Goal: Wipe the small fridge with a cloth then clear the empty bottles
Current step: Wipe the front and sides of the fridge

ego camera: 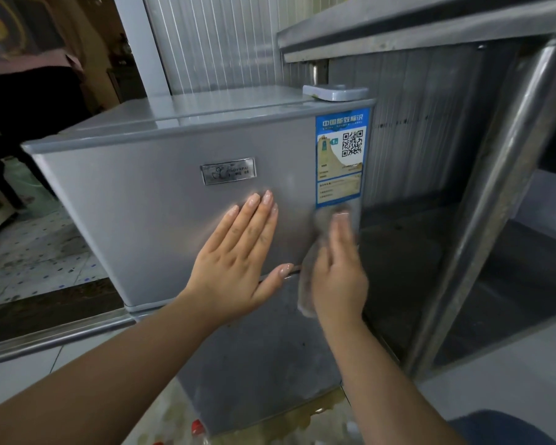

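Pressing flat against the upper door of the small silver-grey metal fridge (161, 213), a thin grey cloth (308, 277) lay under the right hand (337, 271), near the door's right edge and just below the blue energy label (341, 155). Motion blur smeared that hand; its fingers looked straight and laid over the cloth, pushing it rather than clutching it. I judged the cloth soft, limp and light, best kept spread under a flat palm so it would not bunch. The fridge looked stiff, smooth and somewhat slippery, and heavy enough to stand firm, though bracing the door seemed wise. The left hand (238, 252) did that: fingers straight and together, palm flat on the door beneath the small metal brand plate (228, 170), holding nothing. The door's skin was brushed and dull, the lower door showing faint grime. The fridge stood on the floor beside a steel counter frame (482, 200), with a corrugated wall panel (219, 43) behind. At the bottom edge, what seemed clear plastic bottles (203, 435) with red caps lay by the base, too cropped to tell more.
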